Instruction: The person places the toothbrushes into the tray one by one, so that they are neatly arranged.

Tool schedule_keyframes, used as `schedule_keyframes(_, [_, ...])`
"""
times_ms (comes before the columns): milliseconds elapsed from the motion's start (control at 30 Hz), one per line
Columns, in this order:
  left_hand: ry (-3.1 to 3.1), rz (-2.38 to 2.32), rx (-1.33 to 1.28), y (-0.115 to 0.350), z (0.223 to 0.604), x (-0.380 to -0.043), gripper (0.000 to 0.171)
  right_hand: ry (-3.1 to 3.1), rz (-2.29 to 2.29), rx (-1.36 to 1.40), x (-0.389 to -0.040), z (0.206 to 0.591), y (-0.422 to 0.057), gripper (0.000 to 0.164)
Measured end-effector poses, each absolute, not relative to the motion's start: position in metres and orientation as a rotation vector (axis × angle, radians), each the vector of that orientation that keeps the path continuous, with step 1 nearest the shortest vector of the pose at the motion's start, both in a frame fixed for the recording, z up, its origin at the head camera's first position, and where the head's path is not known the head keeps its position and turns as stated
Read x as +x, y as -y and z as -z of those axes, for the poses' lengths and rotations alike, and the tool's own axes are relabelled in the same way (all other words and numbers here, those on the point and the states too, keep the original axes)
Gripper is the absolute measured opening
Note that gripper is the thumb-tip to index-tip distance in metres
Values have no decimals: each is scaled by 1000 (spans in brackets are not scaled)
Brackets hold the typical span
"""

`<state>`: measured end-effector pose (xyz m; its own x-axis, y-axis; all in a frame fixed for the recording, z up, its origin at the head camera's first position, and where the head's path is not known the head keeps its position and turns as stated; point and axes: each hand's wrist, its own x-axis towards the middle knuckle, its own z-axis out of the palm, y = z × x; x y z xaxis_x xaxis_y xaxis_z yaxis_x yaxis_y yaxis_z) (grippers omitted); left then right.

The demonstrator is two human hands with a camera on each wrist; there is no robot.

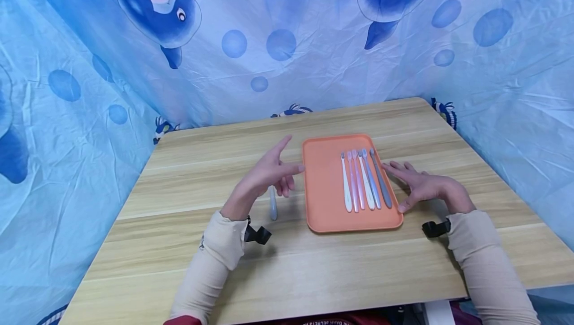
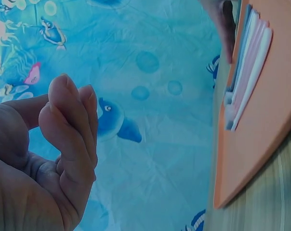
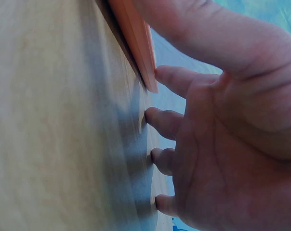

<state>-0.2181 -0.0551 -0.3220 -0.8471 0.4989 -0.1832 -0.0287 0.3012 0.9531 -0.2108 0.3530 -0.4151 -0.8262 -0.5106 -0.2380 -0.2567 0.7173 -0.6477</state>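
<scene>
An orange tray (image 1: 325,185) lies on the table with several toothbrushes (image 1: 355,181) side by side in its right half: white, pink, blue and dark grey ones. Just off the tray's left rim hovers my left hand (image 1: 269,169), its index finger and thumb stretched out and the other fingers loosely bent, holding nothing. Partly hidden beneath that hand, a grey-blue toothbrush handle (image 1: 273,205) rests on the wood. At the right rim, my right hand (image 1: 423,186) has its fingers spread, with index finger and thumb at the tray edge (image 3: 136,43) and the other fingertips on the tabletop.
The wooden table (image 1: 193,190) reaches back to a blue curtain (image 1: 242,11) printed with dolphins, which also hangs along both sides. Black straps (image 1: 257,234) sit at both wrists. The person's body is at the table's front edge.
</scene>
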Motion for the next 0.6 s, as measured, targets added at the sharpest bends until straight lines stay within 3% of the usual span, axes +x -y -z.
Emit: schedule_keyframes(600, [-2169, -1543, 336, 97, 335, -223, 96, -2511, 873, -580, -210, 414, -353, 125])
